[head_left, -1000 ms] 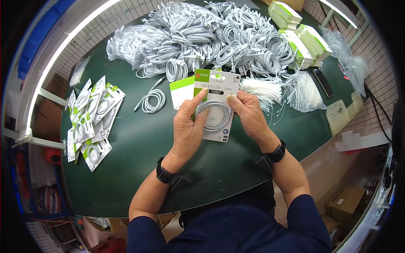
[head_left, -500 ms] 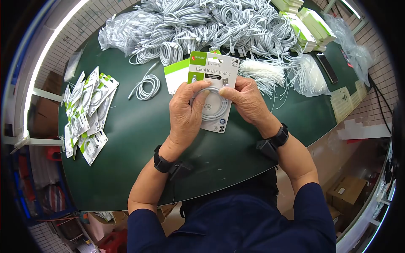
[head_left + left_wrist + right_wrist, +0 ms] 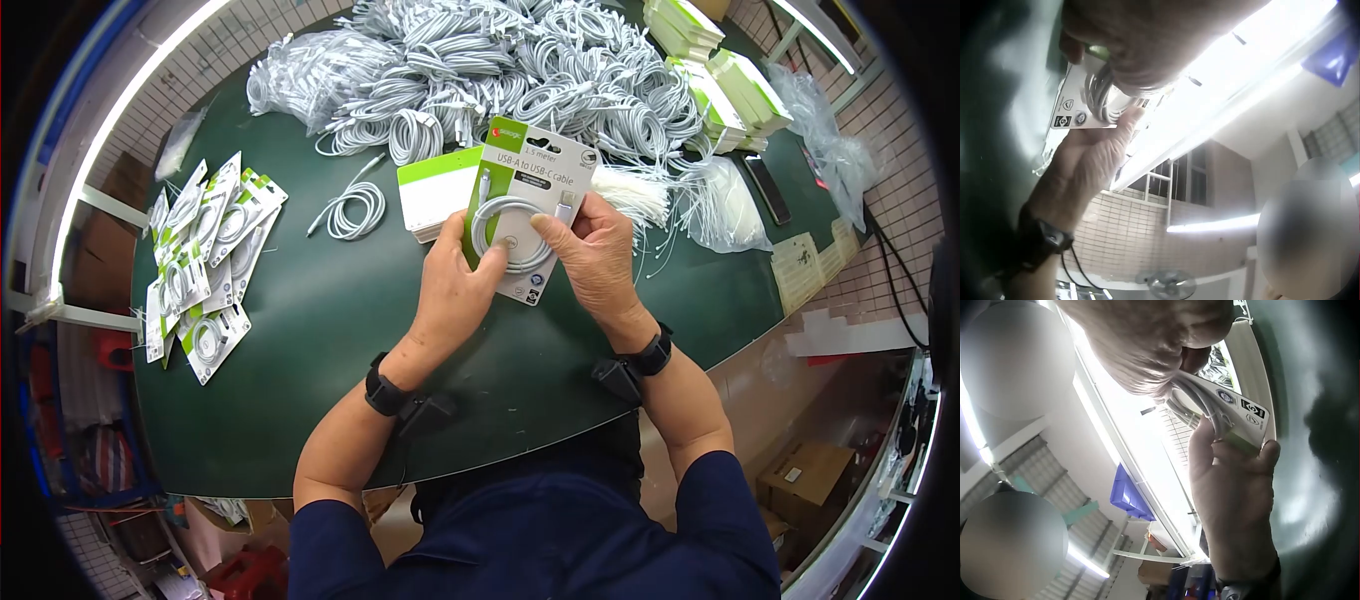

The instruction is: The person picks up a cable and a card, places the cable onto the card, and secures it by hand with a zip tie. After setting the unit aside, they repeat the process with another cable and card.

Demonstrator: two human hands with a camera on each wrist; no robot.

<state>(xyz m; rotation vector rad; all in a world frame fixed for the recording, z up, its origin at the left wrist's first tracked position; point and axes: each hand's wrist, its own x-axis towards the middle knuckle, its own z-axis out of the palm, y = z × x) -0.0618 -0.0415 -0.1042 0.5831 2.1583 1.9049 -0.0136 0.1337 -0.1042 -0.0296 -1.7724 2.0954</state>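
A white and green cardboard package card (image 3: 545, 170) printed "USB-A to USB-C cable" is held up between both hands, tilted to the right at its top. A coiled light grey cable (image 3: 483, 222) lies on its front. My left hand (image 3: 455, 285) pinches the card's left edge, thumb over the coil. On the other side, my right hand (image 3: 600, 255) grips the right edge with its thumb pressed on the coil. In the left wrist view, the coil (image 3: 1102, 94) and the card's lower corner (image 3: 1063, 106) show between the hands. Behind the card lies a stack of green and white cards (image 3: 430, 195).
A large heap of grey cables (image 3: 470, 70) covers the back of the green table (image 3: 320, 400). Carded cables (image 3: 205, 260) are piled at left, near a loose coiled cable (image 3: 355, 210). White ties (image 3: 630, 195), a phone (image 3: 767, 188) and card stacks (image 3: 745, 95) are at right.
The card has turned clockwise, its top now leaning right. My left thumb has slid lower on the coil, and the right hand still holds the right side.
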